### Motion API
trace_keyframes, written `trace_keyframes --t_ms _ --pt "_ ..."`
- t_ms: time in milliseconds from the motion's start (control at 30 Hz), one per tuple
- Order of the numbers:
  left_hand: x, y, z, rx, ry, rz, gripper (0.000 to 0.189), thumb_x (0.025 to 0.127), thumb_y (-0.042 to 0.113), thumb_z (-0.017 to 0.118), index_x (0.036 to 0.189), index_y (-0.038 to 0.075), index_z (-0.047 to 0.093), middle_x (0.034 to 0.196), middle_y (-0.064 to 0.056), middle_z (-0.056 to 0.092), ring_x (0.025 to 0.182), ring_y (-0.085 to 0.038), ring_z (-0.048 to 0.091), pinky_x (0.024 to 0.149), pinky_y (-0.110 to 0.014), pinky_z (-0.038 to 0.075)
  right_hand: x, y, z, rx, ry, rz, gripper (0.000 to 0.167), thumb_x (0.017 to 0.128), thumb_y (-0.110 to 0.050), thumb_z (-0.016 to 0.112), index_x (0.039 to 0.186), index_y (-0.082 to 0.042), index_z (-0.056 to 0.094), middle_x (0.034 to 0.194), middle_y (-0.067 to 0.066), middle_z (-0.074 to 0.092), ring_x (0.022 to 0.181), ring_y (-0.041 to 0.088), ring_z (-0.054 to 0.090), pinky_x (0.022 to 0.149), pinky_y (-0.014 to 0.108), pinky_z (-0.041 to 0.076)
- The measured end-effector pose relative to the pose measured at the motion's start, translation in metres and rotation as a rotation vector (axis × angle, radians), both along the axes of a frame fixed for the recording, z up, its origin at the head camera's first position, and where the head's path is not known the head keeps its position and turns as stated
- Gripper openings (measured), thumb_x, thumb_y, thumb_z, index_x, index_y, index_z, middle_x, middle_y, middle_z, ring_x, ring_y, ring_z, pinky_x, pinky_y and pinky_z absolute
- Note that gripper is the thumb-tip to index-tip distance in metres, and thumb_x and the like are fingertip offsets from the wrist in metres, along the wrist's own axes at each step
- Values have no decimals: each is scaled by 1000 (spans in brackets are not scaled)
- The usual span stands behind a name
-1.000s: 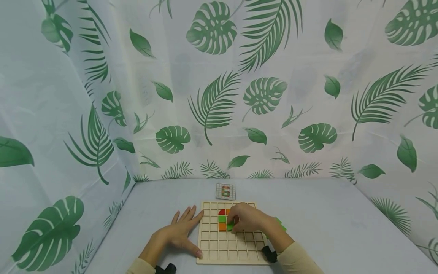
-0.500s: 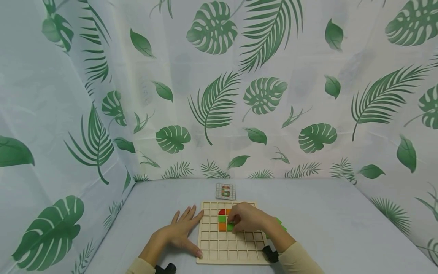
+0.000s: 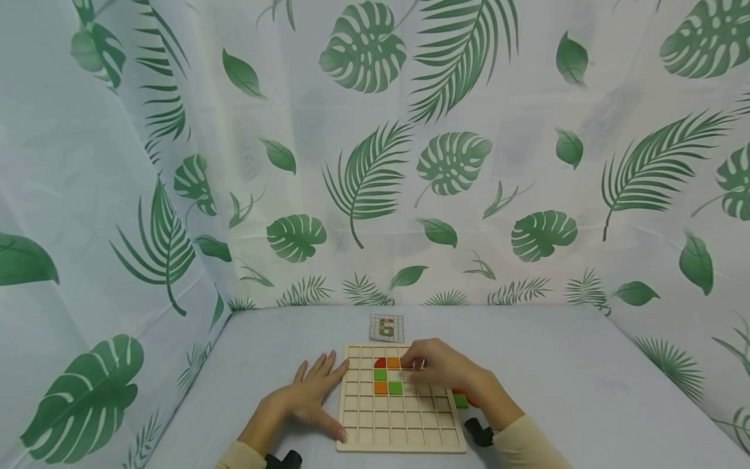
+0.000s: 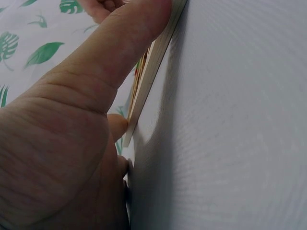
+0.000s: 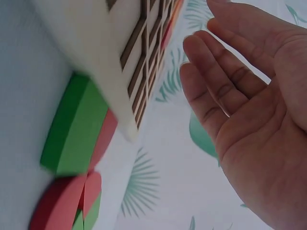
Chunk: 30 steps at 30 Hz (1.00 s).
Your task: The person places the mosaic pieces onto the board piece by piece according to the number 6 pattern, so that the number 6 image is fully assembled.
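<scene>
A wooden grid board (image 3: 401,443) lies on the table. Toward its far side, a red rounded tile (image 3: 380,363) sits beside an orange tile (image 3: 394,363). Below them are a green tile (image 3: 380,374), another orange tile (image 3: 381,388) and a second green tile (image 3: 395,388). My left hand (image 3: 306,398) rests with spread fingers at the board's left edge, thumb on its near corner. Over the board's right half hovers my right hand (image 3: 442,365), fingers loosely bent; the right wrist view shows its palm with nothing in it.
Beyond the board lies a small card (image 3: 387,327) printed with a coloured 6 on a grid. Loose pieces lie off the board's right edge, among them a green block (image 5: 76,124) and a red rounded block (image 5: 57,203). A leaf-patterned curtain (image 3: 375,273) hangs behind.
My right hand has lifted off the green tile and moved right, leaving that tile in its cell in full view. My left hand stays where it was.
</scene>
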State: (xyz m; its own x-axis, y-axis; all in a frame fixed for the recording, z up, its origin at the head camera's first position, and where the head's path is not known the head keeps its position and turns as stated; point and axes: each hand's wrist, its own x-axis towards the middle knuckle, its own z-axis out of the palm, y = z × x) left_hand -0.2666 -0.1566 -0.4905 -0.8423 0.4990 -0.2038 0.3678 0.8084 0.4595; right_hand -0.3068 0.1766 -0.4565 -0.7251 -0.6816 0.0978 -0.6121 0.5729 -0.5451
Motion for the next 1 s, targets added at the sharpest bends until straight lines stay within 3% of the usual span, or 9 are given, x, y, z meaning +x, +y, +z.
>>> trace_keyframes --t_ms 300,567,1000 --pt "-1 0 -2 -10 -21 9 138 62 77 86 169 23 17 176 -17 2 163 -39 -2 126 -68 -7 3 29 4 17 -41 -103 25 92 -16 80 116 -10 76 110 1 73 97 20 67 79 28 58" --pt "-3 -2 -6 -9 -3 -5 138 63 78 84 169 22 16 176 -18 1 163 -41 -2 126 -68 -7 9 56 8 15 -88 -194 27 89 -13 83 114 -9 76 108 2 73 96 21 64 75 25 56" --pt "-3 -2 -6 -11 4 -8 138 63 78 84 169 22 16 175 -19 1 163 -40 -2 126 -68 -6 7 89 5 42 -122 -176 27 83 -5 85 109 -11 79 103 0 75 89 16 65 72 24 57"
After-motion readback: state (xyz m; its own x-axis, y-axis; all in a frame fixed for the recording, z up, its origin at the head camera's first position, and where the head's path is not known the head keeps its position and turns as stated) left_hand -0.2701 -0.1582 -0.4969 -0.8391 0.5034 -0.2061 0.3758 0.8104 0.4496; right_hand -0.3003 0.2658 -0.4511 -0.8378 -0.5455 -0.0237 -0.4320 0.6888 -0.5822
